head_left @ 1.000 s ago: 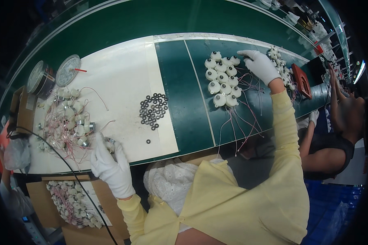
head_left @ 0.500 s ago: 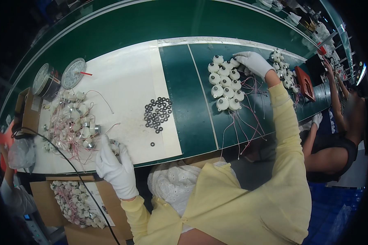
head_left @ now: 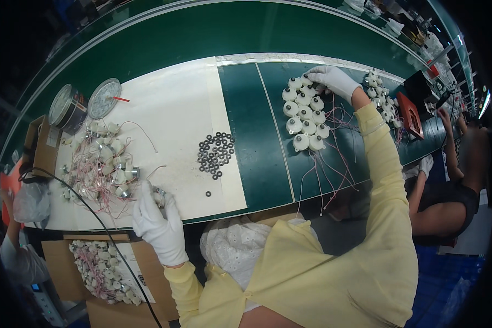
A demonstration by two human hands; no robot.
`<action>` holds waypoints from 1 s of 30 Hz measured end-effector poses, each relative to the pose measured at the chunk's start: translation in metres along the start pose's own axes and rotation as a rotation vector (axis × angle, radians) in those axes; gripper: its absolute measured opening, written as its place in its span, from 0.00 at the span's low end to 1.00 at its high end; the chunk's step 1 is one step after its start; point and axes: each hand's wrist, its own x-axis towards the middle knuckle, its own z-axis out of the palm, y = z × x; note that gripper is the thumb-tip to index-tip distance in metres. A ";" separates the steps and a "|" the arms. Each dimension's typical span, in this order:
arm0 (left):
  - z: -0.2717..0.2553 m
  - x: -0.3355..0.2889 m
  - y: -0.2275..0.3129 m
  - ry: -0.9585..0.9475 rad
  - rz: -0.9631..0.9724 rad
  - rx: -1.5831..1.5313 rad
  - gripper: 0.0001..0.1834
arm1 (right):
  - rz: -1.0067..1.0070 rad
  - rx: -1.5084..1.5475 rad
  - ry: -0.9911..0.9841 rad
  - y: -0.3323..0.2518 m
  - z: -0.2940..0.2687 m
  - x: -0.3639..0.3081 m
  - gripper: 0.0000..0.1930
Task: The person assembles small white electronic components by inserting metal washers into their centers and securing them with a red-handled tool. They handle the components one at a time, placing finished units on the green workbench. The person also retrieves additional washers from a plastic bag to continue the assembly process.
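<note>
My white-gloved left hand (head_left: 161, 224) is closed around a small motor (head_left: 158, 198), its fingers hiding much of it. It is at the near edge of the white sheet, beside a tangled pile of white-and-silver motors (head_left: 106, 158) with pink wires. At the far side of the green table, my gloved right hand (head_left: 336, 83) is bent over a white motor (head_left: 306, 80) at the top of a cluster and grips it. The clustered motors (head_left: 305, 113) stand close together with black rings on top. Loose black rings (head_left: 216, 154) lie between my hands, with a single ring (head_left: 208, 193) nearer me.
Left of the pile are a clear tub (head_left: 68, 109), a round lid (head_left: 104, 98) and a cardboard box (head_left: 44, 145). Below the table edge, an open carton (head_left: 142, 262) holds more motors. More motors (head_left: 381, 98) and a red tray (head_left: 410, 115) lie right. Another person (head_left: 448, 191) sits beyond.
The whole view has shifted slightly. My right hand stays over the top of the cluster, and my left hand keeps its hold on the motor.
</note>
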 end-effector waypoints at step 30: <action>-0.037 0.001 0.043 0.139 -0.116 -0.802 0.26 | -1.486 -0.257 0.003 -0.209 0.216 -0.163 0.31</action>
